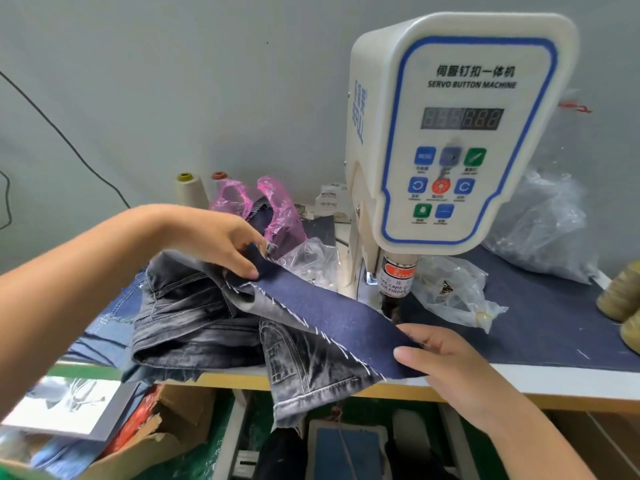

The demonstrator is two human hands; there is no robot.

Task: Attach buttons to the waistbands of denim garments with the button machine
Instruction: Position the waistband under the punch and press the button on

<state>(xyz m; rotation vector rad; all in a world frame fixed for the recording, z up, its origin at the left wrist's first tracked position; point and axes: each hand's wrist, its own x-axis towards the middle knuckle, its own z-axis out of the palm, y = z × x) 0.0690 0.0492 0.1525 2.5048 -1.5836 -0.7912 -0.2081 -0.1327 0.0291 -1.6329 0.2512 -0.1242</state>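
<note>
Stretching a dark denim waistband (322,306) between them, the left hand (211,237) pinches its far end and the right hand (446,362) grips the near end, just beside the button machine (450,133).

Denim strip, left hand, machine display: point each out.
Denim strip (329,317): head view, middle of the dark blue band.
Left hand (214,237): head view, back of hand.
Machine display (462,118): head view, centre of the digit panel.

Thread cones (189,188), pink bag (277,206) — cardboard box (166,424)
</note>
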